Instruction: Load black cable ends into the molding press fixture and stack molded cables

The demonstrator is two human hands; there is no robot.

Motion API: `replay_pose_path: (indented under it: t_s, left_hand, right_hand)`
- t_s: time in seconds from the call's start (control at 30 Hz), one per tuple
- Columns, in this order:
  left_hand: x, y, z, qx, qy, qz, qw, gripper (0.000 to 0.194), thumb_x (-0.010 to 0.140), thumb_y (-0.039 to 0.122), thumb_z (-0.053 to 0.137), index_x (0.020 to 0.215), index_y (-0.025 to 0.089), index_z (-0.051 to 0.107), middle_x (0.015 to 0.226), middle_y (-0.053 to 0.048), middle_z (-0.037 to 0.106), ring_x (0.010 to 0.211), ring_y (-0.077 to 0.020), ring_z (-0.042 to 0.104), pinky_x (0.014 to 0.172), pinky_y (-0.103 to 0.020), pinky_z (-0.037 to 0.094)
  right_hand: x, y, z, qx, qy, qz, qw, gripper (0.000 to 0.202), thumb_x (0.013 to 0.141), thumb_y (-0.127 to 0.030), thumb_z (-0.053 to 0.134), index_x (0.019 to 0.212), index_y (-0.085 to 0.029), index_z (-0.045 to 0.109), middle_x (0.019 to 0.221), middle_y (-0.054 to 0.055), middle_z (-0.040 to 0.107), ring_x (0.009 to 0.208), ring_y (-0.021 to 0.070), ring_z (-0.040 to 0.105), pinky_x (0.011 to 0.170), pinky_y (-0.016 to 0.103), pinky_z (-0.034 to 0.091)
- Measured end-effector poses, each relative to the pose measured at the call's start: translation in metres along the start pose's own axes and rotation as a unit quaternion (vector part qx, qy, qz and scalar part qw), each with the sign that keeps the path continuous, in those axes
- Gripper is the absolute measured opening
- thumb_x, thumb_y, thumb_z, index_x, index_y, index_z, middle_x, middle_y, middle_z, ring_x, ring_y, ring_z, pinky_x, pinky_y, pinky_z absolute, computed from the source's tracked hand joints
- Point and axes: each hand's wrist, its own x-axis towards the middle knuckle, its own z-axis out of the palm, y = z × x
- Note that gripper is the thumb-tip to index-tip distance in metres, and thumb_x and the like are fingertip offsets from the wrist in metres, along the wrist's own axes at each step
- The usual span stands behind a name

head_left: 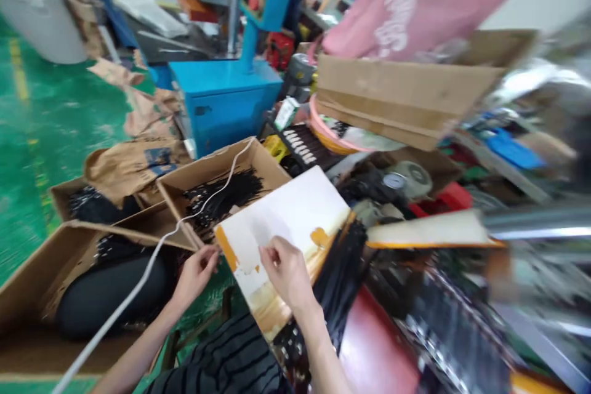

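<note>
My left hand point(197, 272) is closed in a pinch, near the left corner of a white board point(295, 215) with worn orange and brown patches. What its fingertips hold, if anything, is too small to make out. Over the board's surface, my right hand point(287, 271) has its fingers curled together, and nothing can be made out in them. Long black strips point(339, 274) lie beside and partly under the board's right edge. A cardboard box point(184, 181) behind the board holds more thin black pieces point(231, 194).
A white cable point(157, 252) crosses in front of the boxes at left. An open carton point(28, 271) holds a black rounded object point(115, 295). A blue cabinet point(231, 111) stands behind. At right are a large carton point(388, 92), a pink bag point(415, 12) and a blurred metal tube point(545, 221).
</note>
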Motion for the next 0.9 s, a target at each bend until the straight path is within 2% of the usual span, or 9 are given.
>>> replay_pose_path:
  t_s: [0.1,0.17,0.27,0.33,0.43,0.53,0.6,0.73,0.9]
  left_hand:
    - [-0.027,-0.019,0.006,0.025,-0.063,-0.023,0.997,0.044,0.085,0.068,0.058,0.088,0.025,0.068,0.074,-0.002,0.071,0.064,-0.0244,0.065,0.065,-0.035,0.053]
    - [-0.037,-0.027,0.013,0.059,-0.124,-0.031,0.990,0.043,0.082,0.070,0.057,0.085,0.029,0.070,0.071,-0.001,0.071,0.066,-0.0267,0.066,0.065,-0.037,0.055]
    - [-0.049,-0.022,0.025,0.140,-0.243,0.004,0.960,0.036,0.081,0.067,0.056,0.077,0.035,0.072,0.069,0.002,0.071,0.070,-0.0291,0.069,0.070,-0.040,0.057]
    - [-0.058,-0.009,0.031,0.202,-0.323,0.043,0.923,0.031,0.086,0.056,0.053,0.081,0.034,0.075,0.080,0.002,0.076,0.081,-0.0290,0.073,0.081,-0.039,0.058]
    - [-0.073,0.021,0.036,0.316,-0.406,0.071,0.854,0.032,0.092,0.042,0.050,0.101,0.025,0.076,0.100,-0.007,0.077,0.099,-0.0280,0.073,0.094,-0.038,0.054]
    - [-0.094,0.056,0.044,0.372,-0.494,0.076,0.782,0.031,0.094,0.038,0.052,0.112,0.024,0.073,0.101,-0.007,0.076,0.099,-0.0248,0.070,0.093,-0.034,0.053]
    - [-0.109,0.077,0.051,0.353,-0.544,0.086,0.756,0.027,0.094,0.033,0.056,0.116,0.027,0.071,0.105,-0.004,0.075,0.101,-0.0220,0.069,0.093,-0.030,0.051]
    - [-0.134,0.108,0.063,0.266,-0.587,0.096,0.758,0.028,0.094,0.035,0.066,0.121,0.034,0.072,0.118,0.000,0.074,0.112,-0.0208,0.067,0.097,-0.025,0.048]
    - [-0.128,0.159,0.075,0.149,-0.569,0.172,0.790,0.024,0.099,0.034,0.061,0.120,0.030,0.072,0.113,-0.003,0.075,0.108,-0.0190,0.068,0.098,-0.027,0.050]
  right_hand:
    - [-0.065,0.006,-0.063,0.027,0.005,0.118,0.993,0.020,0.101,-0.023,0.055,0.082,-0.021,0.058,0.070,-0.004,0.061,0.060,0.0099,0.057,0.057,0.020,0.041]
    - [-0.117,0.025,-0.107,-0.014,0.074,0.209,0.975,0.018,0.102,-0.027,0.056,0.088,-0.020,0.065,0.072,-0.001,0.067,0.061,0.0123,0.062,0.057,0.021,0.044]
    - [-0.190,0.072,-0.159,-0.145,0.176,0.302,0.926,0.027,0.102,-0.038,0.055,0.096,-0.017,0.071,0.075,0.004,0.072,0.060,0.0168,0.065,0.057,0.025,0.048]
    - [-0.219,0.110,-0.178,-0.245,0.190,0.339,0.888,0.034,0.101,-0.039,0.049,0.106,-0.014,0.072,0.082,0.010,0.075,0.064,0.0212,0.068,0.061,0.030,0.051]
    - [-0.223,0.163,-0.193,-0.342,0.167,0.383,0.842,0.041,0.096,-0.032,0.042,0.107,-0.006,0.072,0.088,0.021,0.075,0.073,0.0297,0.069,0.068,0.039,0.053]
    - [-0.206,0.203,-0.201,-0.357,0.172,0.402,0.825,0.040,0.093,-0.027,0.043,0.100,-0.002,0.074,0.091,0.028,0.073,0.085,0.0373,0.069,0.079,0.048,0.053]
    - [-0.197,0.215,-0.205,-0.363,0.181,0.403,0.820,0.039,0.092,-0.026,0.046,0.103,-0.002,0.074,0.099,0.029,0.072,0.095,0.0396,0.067,0.087,0.051,0.050]
    - [-0.209,0.185,-0.200,-0.373,0.197,0.398,0.815,0.035,0.100,-0.029,0.049,0.106,-0.007,0.075,0.094,0.021,0.074,0.084,0.0310,0.067,0.075,0.041,0.049]
    - [-0.251,0.070,-0.194,-0.400,0.310,0.297,0.809,0.019,0.101,-0.030,0.063,0.104,-0.018,0.077,0.088,0.008,0.075,0.071,0.0177,0.066,0.063,0.027,0.045]
